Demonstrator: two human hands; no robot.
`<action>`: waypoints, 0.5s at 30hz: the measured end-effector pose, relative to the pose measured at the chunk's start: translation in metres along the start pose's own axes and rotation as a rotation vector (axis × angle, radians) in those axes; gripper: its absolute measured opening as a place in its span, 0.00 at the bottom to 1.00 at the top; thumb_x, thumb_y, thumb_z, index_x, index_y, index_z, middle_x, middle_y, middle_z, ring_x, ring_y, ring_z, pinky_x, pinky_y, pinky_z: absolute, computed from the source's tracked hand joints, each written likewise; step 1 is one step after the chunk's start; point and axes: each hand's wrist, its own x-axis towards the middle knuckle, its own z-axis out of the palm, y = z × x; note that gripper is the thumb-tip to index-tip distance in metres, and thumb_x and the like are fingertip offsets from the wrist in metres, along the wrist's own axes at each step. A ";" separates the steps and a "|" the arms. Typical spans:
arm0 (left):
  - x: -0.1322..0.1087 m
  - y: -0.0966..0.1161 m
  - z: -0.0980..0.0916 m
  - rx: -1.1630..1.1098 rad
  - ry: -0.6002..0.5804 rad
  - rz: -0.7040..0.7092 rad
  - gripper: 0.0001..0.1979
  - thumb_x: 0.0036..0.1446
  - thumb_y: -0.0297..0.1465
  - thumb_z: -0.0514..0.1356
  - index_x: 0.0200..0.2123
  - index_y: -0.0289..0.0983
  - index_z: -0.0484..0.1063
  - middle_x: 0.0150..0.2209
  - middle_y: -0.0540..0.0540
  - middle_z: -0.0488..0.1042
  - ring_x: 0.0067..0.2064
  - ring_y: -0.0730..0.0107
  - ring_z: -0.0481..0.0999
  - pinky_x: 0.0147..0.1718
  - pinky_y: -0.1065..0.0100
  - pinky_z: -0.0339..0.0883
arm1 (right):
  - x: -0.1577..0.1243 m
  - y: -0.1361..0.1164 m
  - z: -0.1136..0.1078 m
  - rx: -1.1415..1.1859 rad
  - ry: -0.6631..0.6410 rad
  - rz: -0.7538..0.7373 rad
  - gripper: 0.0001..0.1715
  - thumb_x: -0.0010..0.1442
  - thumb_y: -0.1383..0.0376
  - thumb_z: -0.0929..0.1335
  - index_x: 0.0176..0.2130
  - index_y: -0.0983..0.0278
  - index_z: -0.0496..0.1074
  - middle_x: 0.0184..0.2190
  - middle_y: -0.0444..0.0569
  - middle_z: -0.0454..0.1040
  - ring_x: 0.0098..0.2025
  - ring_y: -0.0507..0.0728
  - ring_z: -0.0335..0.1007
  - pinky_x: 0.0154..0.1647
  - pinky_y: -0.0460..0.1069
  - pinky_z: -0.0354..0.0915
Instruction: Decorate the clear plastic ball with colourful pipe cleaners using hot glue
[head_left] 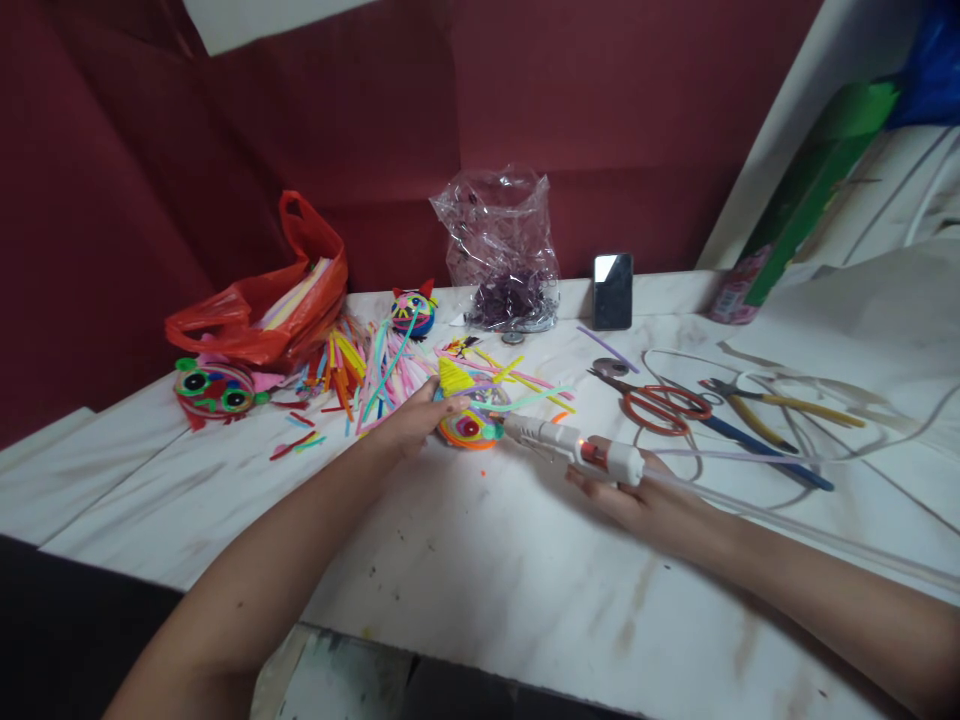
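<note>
My left hand (420,415) grips a round craft ball (469,425) covered in coloured pipe cleaners, with a yellow ear, a red eye and an orange rim. Long purple and mint-green strands stick out from it. In my right hand (622,495) is a white hot glue gun (574,447) with a glowing light and a cord trailing right. Its nozzle points left and meets or nearly meets the ball's right side; I cannot tell which. The fingers of my right hand are partly hidden behind the gun.
Two decorated balls, one striped (214,392) and one blue (412,312), flank a pile of pipe cleaners (386,360). A red plastic bag (300,300), a clear bag (510,260) and a phone (613,292) stand behind. Orange scissors (660,408) and yellow-handled pliers (787,402) lie right among cords.
</note>
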 end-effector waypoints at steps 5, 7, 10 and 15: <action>0.001 -0.001 0.000 0.014 0.031 -0.022 0.32 0.43 0.39 0.70 0.53 0.46 0.67 0.47 0.45 0.79 0.40 0.63 0.80 0.39 0.64 0.73 | 0.000 -0.001 -0.002 -0.072 -0.025 -0.016 0.09 0.56 0.60 0.62 0.28 0.61 0.67 0.22 0.45 0.68 0.25 0.54 0.64 0.24 0.48 0.62; 0.000 -0.001 0.001 0.005 0.043 -0.015 0.32 0.43 0.39 0.70 0.53 0.45 0.67 0.47 0.45 0.79 0.40 0.63 0.80 0.39 0.63 0.72 | 0.000 0.002 -0.001 -0.083 -0.003 -0.025 0.10 0.56 0.59 0.62 0.28 0.61 0.67 0.22 0.45 0.69 0.24 0.55 0.64 0.24 0.49 0.62; -0.001 -0.001 0.002 -0.027 0.018 0.020 0.33 0.42 0.38 0.70 0.54 0.44 0.67 0.45 0.44 0.79 0.40 0.62 0.80 0.38 0.64 0.72 | 0.000 0.004 -0.001 -0.086 0.009 -0.007 0.12 0.58 0.58 0.62 0.29 0.61 0.68 0.22 0.46 0.70 0.26 0.55 0.66 0.25 0.49 0.64; -0.002 -0.002 0.001 -0.014 0.034 0.005 0.35 0.41 0.39 0.71 0.55 0.45 0.66 0.44 0.44 0.80 0.38 0.63 0.80 0.38 0.64 0.72 | 0.000 0.003 0.000 -0.055 -0.053 -0.013 0.11 0.58 0.59 0.62 0.32 0.62 0.70 0.25 0.47 0.73 0.28 0.55 0.68 0.26 0.48 0.65</action>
